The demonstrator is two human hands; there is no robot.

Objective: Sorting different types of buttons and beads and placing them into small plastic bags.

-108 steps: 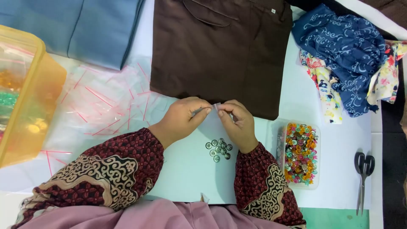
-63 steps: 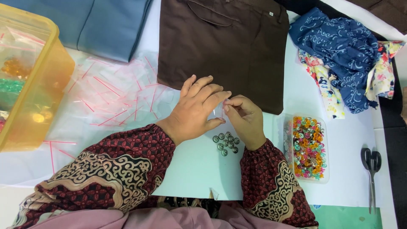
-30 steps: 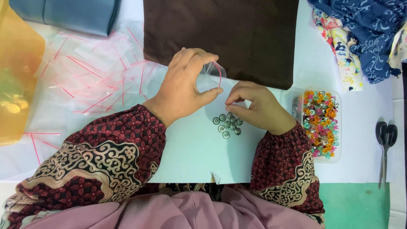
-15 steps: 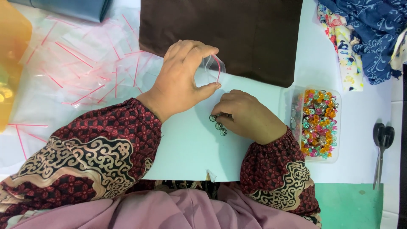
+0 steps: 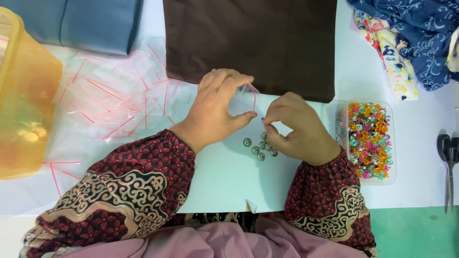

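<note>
Head view: left hand (image 5: 215, 107) pinches small zip bag (image 5: 245, 98) mouth open; right hand (image 5: 294, 129) fingers pinched on a snap button above the button pile (image 5: 260, 145).

Brown cloth (image 5: 248, 43) spread flat at top centre of the white counter (image 5: 420, 191). Folded blue fabric (image 5: 81, 21) at top left, beside an orange translucent box (image 5: 26, 100). Patterned blue and floral cloth (image 5: 406, 38) heaped at top right. Black-handled scissors (image 5: 448, 167) near the right edge.

snap buttons (image 5: 260, 148) between both hands, bead tray (image 5: 368, 141) right, scissors (image 5: 448, 167) far right
</note>
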